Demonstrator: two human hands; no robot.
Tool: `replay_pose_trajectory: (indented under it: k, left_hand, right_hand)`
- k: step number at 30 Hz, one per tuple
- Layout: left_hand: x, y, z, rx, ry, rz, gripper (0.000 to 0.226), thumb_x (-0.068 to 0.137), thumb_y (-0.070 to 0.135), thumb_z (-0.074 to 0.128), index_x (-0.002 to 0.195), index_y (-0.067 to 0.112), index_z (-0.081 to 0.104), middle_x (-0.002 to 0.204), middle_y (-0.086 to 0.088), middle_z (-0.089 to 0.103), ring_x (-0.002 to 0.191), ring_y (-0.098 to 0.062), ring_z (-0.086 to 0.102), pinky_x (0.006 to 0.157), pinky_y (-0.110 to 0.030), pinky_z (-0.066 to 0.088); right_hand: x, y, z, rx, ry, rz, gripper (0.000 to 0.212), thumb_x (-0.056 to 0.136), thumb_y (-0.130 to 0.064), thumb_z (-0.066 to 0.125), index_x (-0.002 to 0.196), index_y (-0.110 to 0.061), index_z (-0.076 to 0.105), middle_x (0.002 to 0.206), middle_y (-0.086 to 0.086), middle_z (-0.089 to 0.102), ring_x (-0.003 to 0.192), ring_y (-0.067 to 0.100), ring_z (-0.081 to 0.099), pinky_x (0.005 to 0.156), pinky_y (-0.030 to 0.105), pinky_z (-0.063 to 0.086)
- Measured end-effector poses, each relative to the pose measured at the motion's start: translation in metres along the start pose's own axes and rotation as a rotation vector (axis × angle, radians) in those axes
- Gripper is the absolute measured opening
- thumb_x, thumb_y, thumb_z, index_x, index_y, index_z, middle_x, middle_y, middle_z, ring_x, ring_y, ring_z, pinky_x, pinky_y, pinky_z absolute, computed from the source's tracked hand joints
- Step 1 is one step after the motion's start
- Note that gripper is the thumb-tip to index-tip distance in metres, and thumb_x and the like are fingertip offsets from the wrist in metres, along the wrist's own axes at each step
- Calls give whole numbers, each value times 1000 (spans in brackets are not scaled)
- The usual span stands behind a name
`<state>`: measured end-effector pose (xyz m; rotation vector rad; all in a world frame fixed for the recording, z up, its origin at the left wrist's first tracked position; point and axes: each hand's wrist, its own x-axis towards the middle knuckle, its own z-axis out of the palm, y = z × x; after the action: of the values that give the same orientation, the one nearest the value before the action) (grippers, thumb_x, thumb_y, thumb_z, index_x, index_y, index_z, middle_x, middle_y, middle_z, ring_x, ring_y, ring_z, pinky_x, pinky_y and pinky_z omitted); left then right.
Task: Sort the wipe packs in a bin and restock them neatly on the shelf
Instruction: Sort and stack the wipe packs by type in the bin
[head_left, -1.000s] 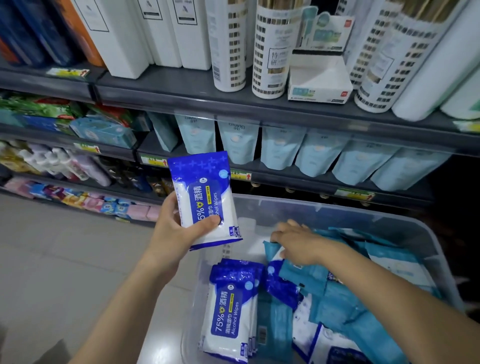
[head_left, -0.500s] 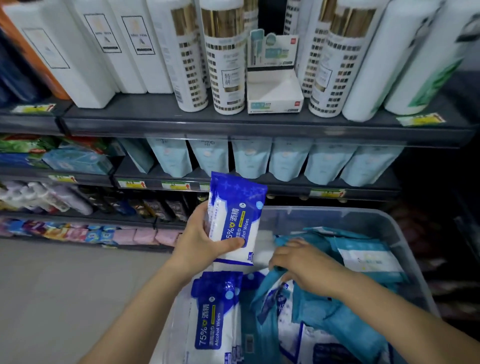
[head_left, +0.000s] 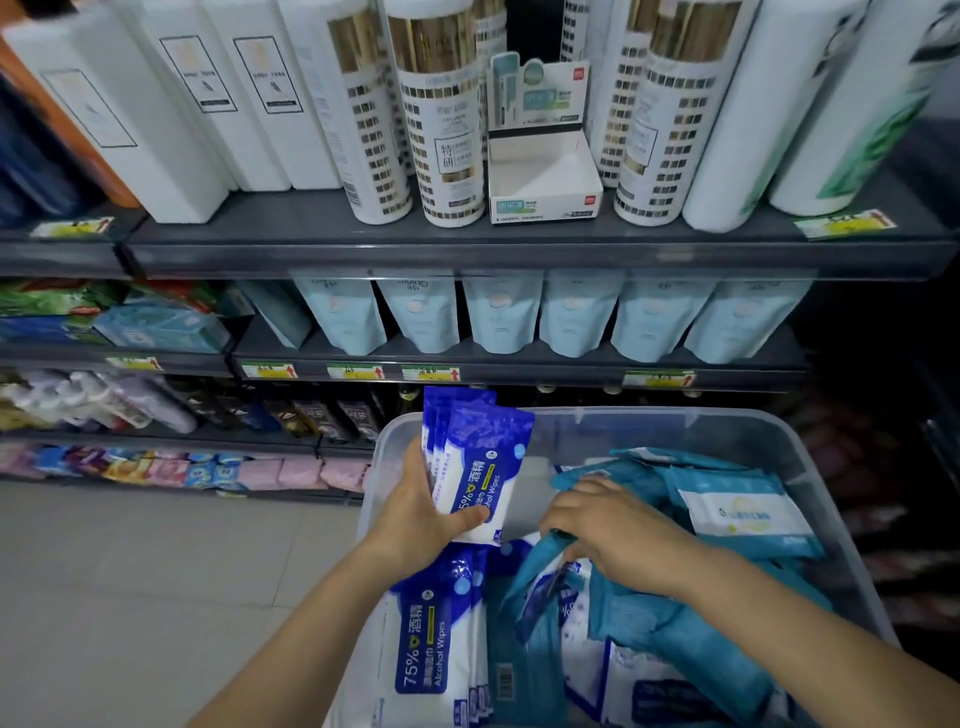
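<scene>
The bin (head_left: 675, 415) shows free space between both hands. The left hand (head_left: 415, 514) has its grip around blue wipe packs (head_left: 483, 462), upright by the left rim; the right hand (head_left: 613, 525) pinches a teal pack (head_left: 537, 571) inside.

I log blue-and-white alcohol wipe packs (head_left: 480, 467) mid-frame, teal packs (head_left: 691, 644) lower right, a clear greyish bin (head_left: 675, 418), white tubes (head_left: 441, 130) with gold checks up top, dark grey shelf (head_left: 467, 249).

The bin (head_left: 675, 418) is clear, smooth plastic; the blue-and-white wipe packs (head_left: 485, 467) are glossy film, the teal packs (head_left: 748, 512) crinkled and duller. The far shelf (head_left: 467, 252) looks matt grey, the floor (head_left: 130, 571) smooth tile
</scene>
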<state>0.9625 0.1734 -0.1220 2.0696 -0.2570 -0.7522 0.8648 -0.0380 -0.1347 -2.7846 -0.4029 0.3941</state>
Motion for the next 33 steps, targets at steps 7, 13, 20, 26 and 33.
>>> replay_pose_trajectory:
  k: [7,13,20,26,33]
  left_hand:
    - [-4,-1,0,-85,-83,-123,62,82,20,73,124,25,27,101,14,59,91,-1,61,73,-21,50]
    - [0,-16,6,-138,-86,-301,58,82,32,73,125,21,35,110,0,66,93,-18,68,86,-40,54]
    - [24,-20,6,-219,-148,-446,73,68,27,83,126,21,40,113,-3,66,104,-25,63,96,-48,48]
    - [38,-14,9,-242,-115,-566,56,76,11,76,124,7,47,112,-13,64,106,-31,60,99,-49,45]
    - [36,-15,18,-33,-24,-474,61,79,18,76,127,9,38,118,-8,57,106,-24,55,92,-39,45]
  right_hand:
    - [1,1,0,6,-17,20,32,94,-34,51,126,-29,52,121,-11,53,115,13,41,103,23,20]
    - [2,-1,-3,25,-36,27,31,95,-33,50,126,-29,52,121,-11,53,115,12,40,102,21,17]
    - [5,-3,-4,37,-60,41,32,95,-33,50,126,-28,52,122,-12,52,116,12,40,106,24,20]
    - [6,-5,-9,33,-112,64,37,95,-34,50,131,-28,48,126,-10,49,120,12,37,107,25,17]
    - [7,-3,-17,223,-325,99,45,86,-6,51,128,-23,52,123,-4,44,118,15,36,105,26,28]
